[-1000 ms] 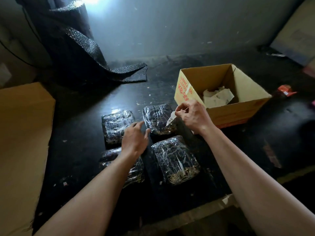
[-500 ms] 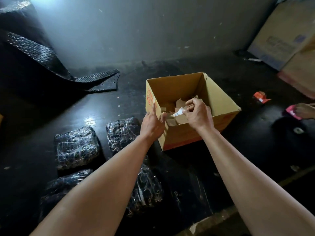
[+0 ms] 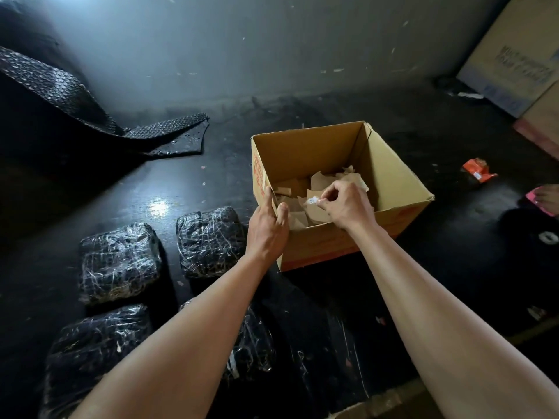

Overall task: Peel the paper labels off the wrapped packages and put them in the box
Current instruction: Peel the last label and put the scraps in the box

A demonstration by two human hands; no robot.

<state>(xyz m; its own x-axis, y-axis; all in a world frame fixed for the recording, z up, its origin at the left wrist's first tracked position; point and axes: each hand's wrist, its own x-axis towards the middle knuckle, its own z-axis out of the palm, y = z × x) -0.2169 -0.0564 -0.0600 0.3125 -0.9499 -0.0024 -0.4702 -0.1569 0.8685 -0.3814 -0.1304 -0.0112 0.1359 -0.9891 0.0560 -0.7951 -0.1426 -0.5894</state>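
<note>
Right hand (image 3: 348,204) pinches a small, blurred label (image 3: 311,201) over the box (image 3: 393,176); left hand (image 3: 267,228) pinches its rim, palm hidden.

Count: 4 wrapped packages (image 3: 119,263) (image 3: 208,241) (image 3: 90,349) (image 3: 254,343), 1 open cardboard box (image 3: 393,176), 1 label scrap (image 3: 311,201), 1 bubble wrap sheet (image 3: 60,92), 1 orange wrapper (image 3: 478,170). Paper pieces (image 3: 320,179) in the box: several, can't count.
</note>
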